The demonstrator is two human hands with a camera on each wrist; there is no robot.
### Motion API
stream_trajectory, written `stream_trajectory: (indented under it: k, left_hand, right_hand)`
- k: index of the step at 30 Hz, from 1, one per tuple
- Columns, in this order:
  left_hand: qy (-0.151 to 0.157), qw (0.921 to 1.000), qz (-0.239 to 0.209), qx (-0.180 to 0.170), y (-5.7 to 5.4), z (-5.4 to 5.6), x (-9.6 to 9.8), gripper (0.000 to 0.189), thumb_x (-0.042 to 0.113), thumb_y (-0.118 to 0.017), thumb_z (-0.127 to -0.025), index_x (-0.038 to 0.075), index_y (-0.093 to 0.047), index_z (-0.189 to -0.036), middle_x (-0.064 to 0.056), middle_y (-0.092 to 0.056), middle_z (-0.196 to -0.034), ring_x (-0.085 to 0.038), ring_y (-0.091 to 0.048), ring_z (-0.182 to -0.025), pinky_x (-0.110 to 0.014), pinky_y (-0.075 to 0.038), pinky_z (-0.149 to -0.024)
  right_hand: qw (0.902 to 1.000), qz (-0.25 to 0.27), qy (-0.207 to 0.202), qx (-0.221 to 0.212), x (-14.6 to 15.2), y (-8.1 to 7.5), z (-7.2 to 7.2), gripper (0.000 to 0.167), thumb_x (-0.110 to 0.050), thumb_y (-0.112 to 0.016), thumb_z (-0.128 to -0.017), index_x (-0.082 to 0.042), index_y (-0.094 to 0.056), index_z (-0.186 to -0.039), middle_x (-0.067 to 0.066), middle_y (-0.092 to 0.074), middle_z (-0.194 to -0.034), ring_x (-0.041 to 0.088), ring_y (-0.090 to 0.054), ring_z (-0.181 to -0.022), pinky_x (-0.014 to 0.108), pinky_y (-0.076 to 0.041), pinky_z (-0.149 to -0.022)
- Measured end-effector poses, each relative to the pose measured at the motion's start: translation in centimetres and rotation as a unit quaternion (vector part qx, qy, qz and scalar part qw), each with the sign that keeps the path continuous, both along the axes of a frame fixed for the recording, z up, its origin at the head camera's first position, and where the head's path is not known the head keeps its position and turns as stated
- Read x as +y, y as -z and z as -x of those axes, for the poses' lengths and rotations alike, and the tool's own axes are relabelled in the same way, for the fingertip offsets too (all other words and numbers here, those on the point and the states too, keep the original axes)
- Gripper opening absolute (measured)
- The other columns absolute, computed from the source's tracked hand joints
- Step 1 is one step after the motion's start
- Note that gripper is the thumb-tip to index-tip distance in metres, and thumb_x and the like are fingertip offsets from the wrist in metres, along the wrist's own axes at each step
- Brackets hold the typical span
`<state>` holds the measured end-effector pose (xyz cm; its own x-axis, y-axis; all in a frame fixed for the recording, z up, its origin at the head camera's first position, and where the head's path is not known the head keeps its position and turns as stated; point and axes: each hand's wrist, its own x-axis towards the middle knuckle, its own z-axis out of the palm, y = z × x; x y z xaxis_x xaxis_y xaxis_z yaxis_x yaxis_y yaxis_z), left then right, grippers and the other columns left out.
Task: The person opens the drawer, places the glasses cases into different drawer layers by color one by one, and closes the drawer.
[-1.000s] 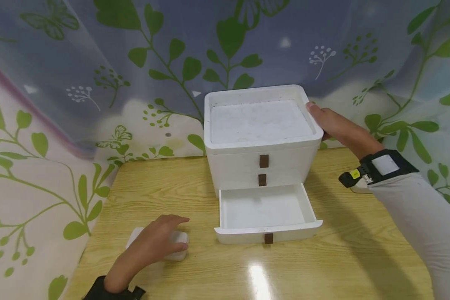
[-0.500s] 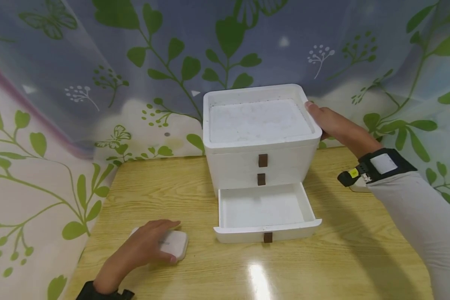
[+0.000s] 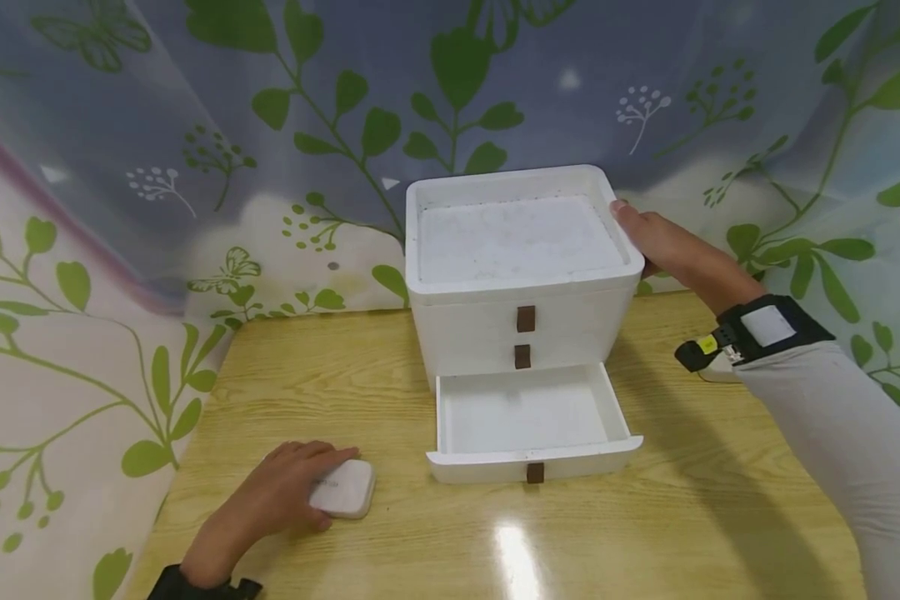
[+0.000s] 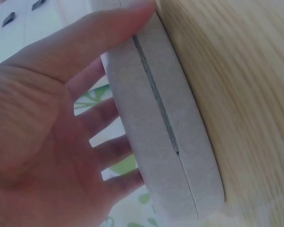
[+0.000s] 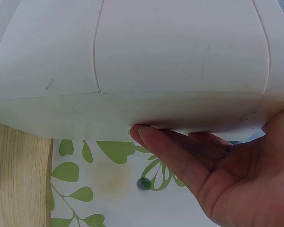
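A small white rounded case [image 3: 345, 490] with faint grey lettering lies flat on the table at the left. My left hand [image 3: 273, 492] grips it, thumb on its near side and fingers along the far side. The left wrist view shows a seam and a grey slot along the case [image 4: 146, 104], between thumb and fingers. At the centre stands a white drawer unit [image 3: 525, 333] with brown pull tabs. Its bottom drawer [image 3: 532, 417] is pulled out, with nothing inside. My right hand [image 3: 663, 246] holds the unit's right side, thumb at the top rim and fingers against the side [image 5: 180, 113].
The wooden table [image 3: 315, 358] reaches back to a leaf-patterned curtain [image 3: 330, 167], which also hangs at both sides. A whitish object [image 3: 720, 369] lies partly behind the right wrist strap. The drawer unit has a shallow tray top [image 3: 517, 242].
My left hand has moved down and left over the white case and closed around it. The right hand and the drawer unit have stayed in place.
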<state>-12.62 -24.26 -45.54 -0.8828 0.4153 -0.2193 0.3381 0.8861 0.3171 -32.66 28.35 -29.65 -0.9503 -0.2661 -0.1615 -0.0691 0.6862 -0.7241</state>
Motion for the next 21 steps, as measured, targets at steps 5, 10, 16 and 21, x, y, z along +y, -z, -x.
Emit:
stream_trajectory:
  k: [5, 10, 16, 21]
  left_hand:
    - [0.019, 0.9995, 0.011, 0.025, 0.1, 0.1, -0.2, 0.090, 0.029, -0.096, -0.069, 0.025, -0.057, -0.150, -0.006, -0.063, -0.137, -0.033, -0.061, -0.118, -0.052, -0.052, -0.094]
    - [0.035, 0.9984, 0.006, 0.044, 0.0, 0.5, -0.3, 0.087, 0.035, -0.092, -0.075, 0.022, -0.054, -0.153, -0.007, -0.062, -0.143, -0.029, -0.061, -0.118, -0.043, -0.053, -0.084]
    - [0.048, 0.9947, -0.001, 0.091, -0.8, 1.1, 0.5, 0.085, 0.044, -0.087, -0.080, 0.018, -0.053, -0.153, -0.009, -0.062, -0.146, -0.033, -0.063, -0.119, -0.049, -0.052, -0.088]
    - [0.054, 0.9885, -0.028, 0.138, -1.9, 1.4, 1.8, 0.078, 0.051, -0.079, -0.086, 0.016, -0.055, -0.152, -0.007, -0.063, -0.148, -0.027, -0.064, -0.112, -0.042, -0.051, -0.086]
  right_hand:
    - [1.0000, -0.002, 0.002, 0.002, 0.0, 0.0, -0.1, 0.094, -0.071, -0.008, -0.102, 0.001, -0.050, -0.144, 0.021, -0.064, -0.122, 0.017, -0.069, -0.092, 0.035, -0.059, -0.076]
    - [1.0000, -0.003, 0.000, 0.001, 0.0, 0.1, 0.0, 0.094, -0.071, -0.007, -0.102, 0.001, -0.050, -0.144, 0.020, -0.064, -0.122, 0.016, -0.069, -0.092, 0.035, -0.059, -0.076]
    - [1.0000, -0.002, 0.004, -0.001, 0.1, 0.1, 0.1, 0.092, -0.068, -0.006, -0.104, 0.004, -0.051, -0.140, 0.011, -0.066, -0.109, 0.013, -0.066, -0.086, 0.034, -0.057, -0.073]
    - [1.0000, 0.003, 0.001, -0.002, 0.1, 0.0, 0.0, 0.091, -0.069, -0.008, -0.104, 0.003, -0.050, -0.141, 0.009, -0.066, -0.107, 0.012, -0.066, -0.085, 0.034, -0.058, -0.072]
